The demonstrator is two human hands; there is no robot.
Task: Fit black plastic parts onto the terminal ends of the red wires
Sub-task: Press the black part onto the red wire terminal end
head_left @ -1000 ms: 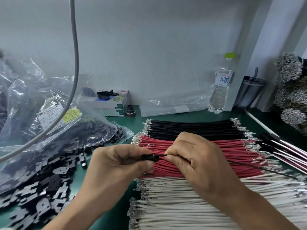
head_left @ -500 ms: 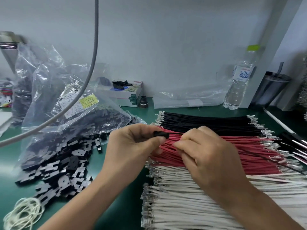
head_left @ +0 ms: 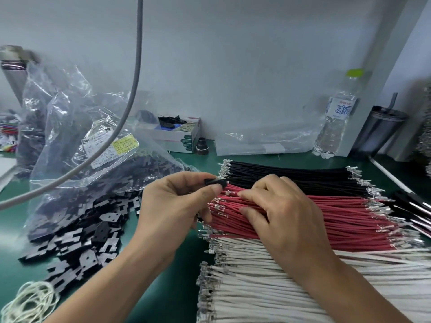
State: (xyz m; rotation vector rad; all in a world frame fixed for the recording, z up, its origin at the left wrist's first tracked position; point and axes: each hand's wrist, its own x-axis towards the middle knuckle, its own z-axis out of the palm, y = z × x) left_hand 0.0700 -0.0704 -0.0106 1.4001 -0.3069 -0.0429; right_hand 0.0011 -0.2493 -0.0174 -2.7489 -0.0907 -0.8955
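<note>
A: From the head view, your left hand [head_left: 177, 206] is pinching a black plastic part [head_left: 215, 183] between thumb and forefinger, holding it just above the near ends of the red wires [head_left: 303, 217].

B: And your right hand [head_left: 282, 210]?

A: It is resting on the red bundle with its fingertips [head_left: 243, 194] curling onto a wire end just right of the part. I cannot tell whether that grip is actually closing on one wire or only touching the pile.

B: How is this stuff going to handle?

A: The part is looking small, light, stiff and probably a bit slick, so you are doing well holding it by its flat sides and leaving the open end facing the wires. The wires are looking thin and floppy; I would be taking one just behind its metal terminal [head_left: 229, 194], or it will be bending instead of pushing in. Those terminals are probably bending easily too.

B: Where is everything else lying?

A: The red wires are lying on the green table [head_left: 177, 299] between the black wires [head_left: 291, 173] and the white wires [head_left: 268, 276]. Spare black parts [head_left: 77, 241] are spilling from a plastic bag [head_left: 93, 159] to your left.
</note>
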